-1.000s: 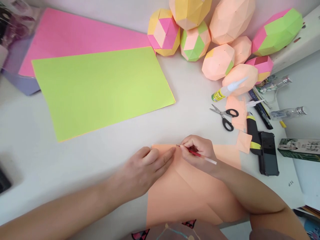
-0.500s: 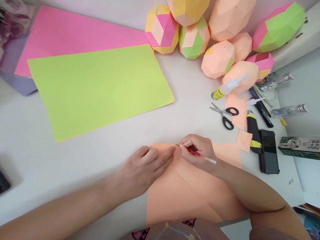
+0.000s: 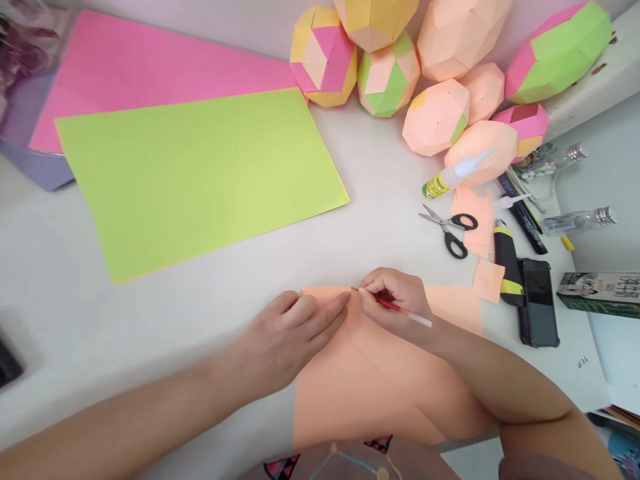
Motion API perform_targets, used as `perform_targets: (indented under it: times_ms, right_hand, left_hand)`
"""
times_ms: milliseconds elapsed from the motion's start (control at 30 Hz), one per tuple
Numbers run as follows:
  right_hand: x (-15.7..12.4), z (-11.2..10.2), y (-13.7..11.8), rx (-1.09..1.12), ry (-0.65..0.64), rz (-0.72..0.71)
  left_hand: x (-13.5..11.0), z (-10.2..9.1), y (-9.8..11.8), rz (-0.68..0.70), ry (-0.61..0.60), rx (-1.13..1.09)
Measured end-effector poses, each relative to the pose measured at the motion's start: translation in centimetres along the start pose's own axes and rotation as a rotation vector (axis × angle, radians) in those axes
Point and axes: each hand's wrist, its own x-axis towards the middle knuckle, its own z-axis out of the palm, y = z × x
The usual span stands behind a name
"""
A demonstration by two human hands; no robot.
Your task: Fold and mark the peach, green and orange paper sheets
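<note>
A sheet of peach-coloured paper point(image 3: 360, 387) lies on the table in front of me, under both hands. My left hand point(image 3: 295, 340) rests on its upper left part, with the index and middle fingers stretched out flat and pointing right. The other fingers are partly curled. In a pinch, my right hand point(image 3: 397, 300) grips a thin red pen point(image 3: 391, 305) with a pale, see-through rear end. Its dark tip touches the paper near the top edge, just right of my left fingertips. Whether a small piece lies beneath my left fingers, I cannot tell.
Green point(image 3: 210, 180) and pink sheets point(image 3: 150, 67) lie at the back left. Folded paper polyhedra point(image 3: 327, 60) crowd the back right. Nearer stand a glue bottle point(image 3: 445, 180), scissors point(image 3: 447, 230), peach paper pieces point(image 3: 475, 220), a black-and-yellow cutter point(image 3: 507, 260) and a phone point(image 3: 539, 303).
</note>
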Motion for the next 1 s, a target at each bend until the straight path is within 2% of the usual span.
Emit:
perform_targets:
  times_ms: [267,767,1000]
  right_hand:
    - [0.03,0.14,0.37,0.004,0.02,-0.065]
    - [-0.02,0.24,0.53,0.029,0.031,-0.093]
    - [0.11,-0.13,0.17,0.221,0.052,0.095]
  left_hand:
    - [-0.03,-0.19,-0.09,0.007,-0.005,0.005]
    - [0.02,-0.04,-0.01,-0.003,-0.005,0.015]
    - [-0.04,-0.04,-0.15,0.0,0.019,-0.009]
